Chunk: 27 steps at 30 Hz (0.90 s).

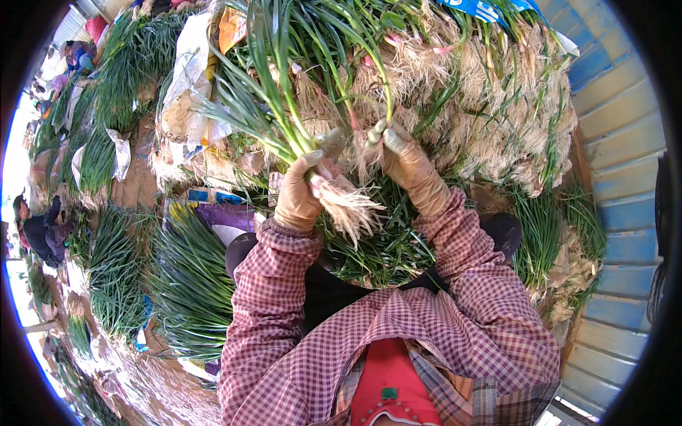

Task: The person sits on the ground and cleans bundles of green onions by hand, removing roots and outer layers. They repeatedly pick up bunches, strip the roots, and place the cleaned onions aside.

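My left hand [305, 186], in a tan work glove, grips a small bunch of green onions [298, 136]. Its pale roots [349, 210] hang toward the lower right, and the green leaves point up and away. My right hand [407, 160], gloved alike, pinches a single thin green stalk [384, 88] between thumb and fingers, just right of the bunch. Beyond both hands lies a big heap of green onions with matted roots [495, 106] facing me. Loose green leaves [381, 250] cover the ground between my knees.
A neat pile of green onions [189, 282] lies at my left, beside a purple wrapper [229, 217]. A white sack [186, 80] rests on the heap. A corrugated metal wall [623, 213] bounds the right side. Other people [45, 229] sit at far left among more piles.
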Tool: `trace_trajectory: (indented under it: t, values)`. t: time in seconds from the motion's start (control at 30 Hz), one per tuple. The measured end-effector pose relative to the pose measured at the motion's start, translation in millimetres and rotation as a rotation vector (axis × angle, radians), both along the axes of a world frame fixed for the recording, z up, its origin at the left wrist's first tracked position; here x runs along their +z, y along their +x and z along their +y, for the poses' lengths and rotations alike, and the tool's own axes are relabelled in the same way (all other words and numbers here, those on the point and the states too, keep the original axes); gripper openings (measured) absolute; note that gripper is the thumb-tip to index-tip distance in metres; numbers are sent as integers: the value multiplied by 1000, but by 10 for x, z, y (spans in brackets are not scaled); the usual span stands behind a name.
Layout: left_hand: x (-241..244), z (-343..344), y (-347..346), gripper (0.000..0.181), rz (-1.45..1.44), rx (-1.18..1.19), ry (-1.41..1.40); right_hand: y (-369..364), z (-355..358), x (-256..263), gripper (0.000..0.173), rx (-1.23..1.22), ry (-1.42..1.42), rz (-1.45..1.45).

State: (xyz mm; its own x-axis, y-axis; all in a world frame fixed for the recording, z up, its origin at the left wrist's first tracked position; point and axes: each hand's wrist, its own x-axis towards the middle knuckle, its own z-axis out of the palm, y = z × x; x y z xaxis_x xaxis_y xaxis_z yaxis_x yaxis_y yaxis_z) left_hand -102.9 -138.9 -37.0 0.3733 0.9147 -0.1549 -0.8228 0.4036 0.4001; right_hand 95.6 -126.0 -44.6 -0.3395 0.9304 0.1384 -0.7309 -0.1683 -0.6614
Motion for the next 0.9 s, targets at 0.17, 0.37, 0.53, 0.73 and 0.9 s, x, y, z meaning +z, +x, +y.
trace_trajectory:
  t: [0.17,0.37,0.53,0.73,0.9]
  values:
    - [-39,38,-27,26,87,-13,-34,-191,-204,7,18,24,-2,-201]
    - [-12,-18,-75,33,-46,43,16,608,-381,-653,21,268,72,-1019]
    - [-109,-8,-95,29,-122,17,8,939,-705,-983,32,145,676,-1868]
    - [72,2,23,28,170,78,-71,-97,66,-182,27,-430,459,-1320]
    - [-47,33,-115,29,222,24,-10,-417,-165,36,29,-202,519,-1240]
